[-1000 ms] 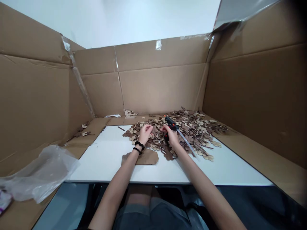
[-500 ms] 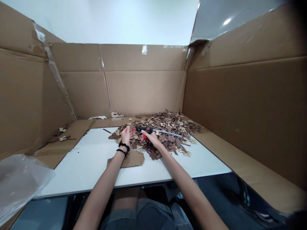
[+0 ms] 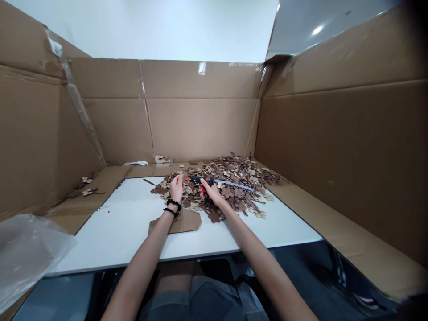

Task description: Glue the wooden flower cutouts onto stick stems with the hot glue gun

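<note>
My right hand [image 3: 210, 191] is wrapped round a black glue gun [image 3: 197, 180] with an orange tip and a red part near the grip. A long pale glue stick [image 3: 234, 184] juts out of its back to the right. The tip points left at my left hand [image 3: 176, 187], whose fingers are pinched together; what they hold is too small to make out. Under and behind both hands spreads a heap of brown and tan flower-shaped pieces [image 3: 230, 171]. A flat piece of brown cardboard [image 3: 185, 221] lies below my left wrist.
Cardboard walls [image 3: 200, 125] enclose the white table [image 3: 117, 232] at the back and sides. A clear plastic bag [image 3: 30, 254] hangs over the left front corner. A few loose flower pieces [image 3: 88, 192] rest on the cardboard at the left. One thin brown stick [image 3: 149, 182] lies left of the heap.
My left hand has turned slightly, and its fingers look more closed together. The glue gun in my right hand has shifted a little to the right.
</note>
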`<state>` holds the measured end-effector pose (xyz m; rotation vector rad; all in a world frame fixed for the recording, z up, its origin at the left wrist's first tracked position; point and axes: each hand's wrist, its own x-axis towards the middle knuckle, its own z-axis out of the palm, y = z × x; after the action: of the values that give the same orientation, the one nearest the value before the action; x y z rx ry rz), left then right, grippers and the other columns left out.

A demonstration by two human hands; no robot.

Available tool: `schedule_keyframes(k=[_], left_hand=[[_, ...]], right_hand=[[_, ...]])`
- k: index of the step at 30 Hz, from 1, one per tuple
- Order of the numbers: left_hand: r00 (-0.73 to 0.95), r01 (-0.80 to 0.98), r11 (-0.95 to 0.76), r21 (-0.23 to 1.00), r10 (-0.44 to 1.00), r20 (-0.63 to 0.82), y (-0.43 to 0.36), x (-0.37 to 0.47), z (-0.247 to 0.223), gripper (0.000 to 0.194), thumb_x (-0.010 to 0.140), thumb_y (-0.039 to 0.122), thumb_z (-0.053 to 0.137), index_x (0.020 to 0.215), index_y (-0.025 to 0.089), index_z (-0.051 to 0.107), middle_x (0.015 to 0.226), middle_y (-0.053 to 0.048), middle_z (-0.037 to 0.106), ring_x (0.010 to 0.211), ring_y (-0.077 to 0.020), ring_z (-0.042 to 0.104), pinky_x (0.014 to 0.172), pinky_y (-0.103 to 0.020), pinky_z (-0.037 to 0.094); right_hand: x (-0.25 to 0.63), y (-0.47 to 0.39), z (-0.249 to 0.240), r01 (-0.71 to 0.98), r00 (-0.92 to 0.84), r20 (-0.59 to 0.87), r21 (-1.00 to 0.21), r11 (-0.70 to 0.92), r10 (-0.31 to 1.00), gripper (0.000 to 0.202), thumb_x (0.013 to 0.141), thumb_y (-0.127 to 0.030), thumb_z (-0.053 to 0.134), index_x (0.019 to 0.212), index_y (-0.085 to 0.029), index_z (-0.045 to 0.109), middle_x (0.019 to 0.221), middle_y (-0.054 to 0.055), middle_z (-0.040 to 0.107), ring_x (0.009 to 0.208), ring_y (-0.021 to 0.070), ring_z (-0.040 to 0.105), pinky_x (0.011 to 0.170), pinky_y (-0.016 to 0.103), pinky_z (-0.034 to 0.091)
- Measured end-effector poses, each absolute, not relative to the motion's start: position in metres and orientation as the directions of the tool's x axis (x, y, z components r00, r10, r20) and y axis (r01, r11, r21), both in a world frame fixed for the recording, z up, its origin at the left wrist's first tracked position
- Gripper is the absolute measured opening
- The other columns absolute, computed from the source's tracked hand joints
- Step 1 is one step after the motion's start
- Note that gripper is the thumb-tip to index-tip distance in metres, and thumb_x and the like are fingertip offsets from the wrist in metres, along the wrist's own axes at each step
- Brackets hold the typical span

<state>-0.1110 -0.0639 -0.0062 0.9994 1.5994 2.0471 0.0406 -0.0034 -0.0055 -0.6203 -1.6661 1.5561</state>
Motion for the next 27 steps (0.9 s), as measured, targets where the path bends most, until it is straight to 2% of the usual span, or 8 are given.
schedule_keyframes(k=[8, 16, 23, 27], left_hand=[[-0.674, 0.242, -0.298, 0.923, 0.633, 0.381, -0.061, -0.115, -0.009, 0.042, 0.088, 0.047, 0.045, 0.101, 0.012, 0.065, 0.064, 0.000, 0.058, 0.049, -0.0102, 0.046, 0.048, -0.021, 0.036], [-0.657, 0.324, -0.277, 0.905, 0.622, 0.426, -0.066, -0.113, -0.006, 0.038, 0.090, 0.043, 0.044, 0.100, 0.014, 0.067, 0.062, 0.000, 0.058, 0.050, -0.0116, 0.047, 0.050, -0.022, 0.036], [-0.652, 0.378, -0.238, 0.895, 0.618, 0.439, -0.074, -0.107, 0.003, 0.036, 0.091, 0.038, 0.042, 0.100, 0.015, 0.067, 0.080, -0.005, 0.069, 0.049, -0.0113, 0.051, 0.053, -0.023, 0.041], [-0.681, 0.390, -0.240, 0.889, 0.574, 0.454, -0.075, -0.106, 0.005, 0.038, 0.092, 0.040, 0.041, 0.105, 0.015, 0.067, 0.080, -0.005, 0.070, 0.052, -0.0135, 0.056, 0.055, -0.025, 0.044]], right_hand=[[0.041, -0.002, -0.008, -0.138, -0.587, 0.201, -0.979, 0.148, 0.784, 0.053, 0.071, -0.074, 0.054, 0.058, -0.023, 0.052, 0.050, -0.001, 0.050, 0.043, 0.0138, 0.044, 0.048, 0.030, 0.035], [0.039, -0.001, -0.007, -0.128, -0.567, 0.214, -0.977, 0.172, 0.796, 0.053, 0.072, -0.073, 0.055, 0.058, -0.022, 0.052, 0.048, -0.002, 0.048, 0.041, 0.0132, 0.043, 0.045, 0.029, 0.034], [0.037, -0.002, -0.008, -0.099, -0.533, 0.218, -0.976, 0.196, 0.817, 0.051, 0.071, -0.071, 0.057, 0.057, -0.022, 0.052, 0.046, -0.002, 0.048, 0.040, 0.0131, 0.043, 0.044, 0.029, 0.035], [0.042, -0.004, -0.004, -0.116, -0.487, 0.258, -0.966, 0.231, 0.834, 0.051, 0.075, -0.069, 0.055, 0.055, -0.022, 0.050, 0.046, -0.001, 0.049, 0.040, 0.0134, 0.043, 0.044, 0.030, 0.035]])
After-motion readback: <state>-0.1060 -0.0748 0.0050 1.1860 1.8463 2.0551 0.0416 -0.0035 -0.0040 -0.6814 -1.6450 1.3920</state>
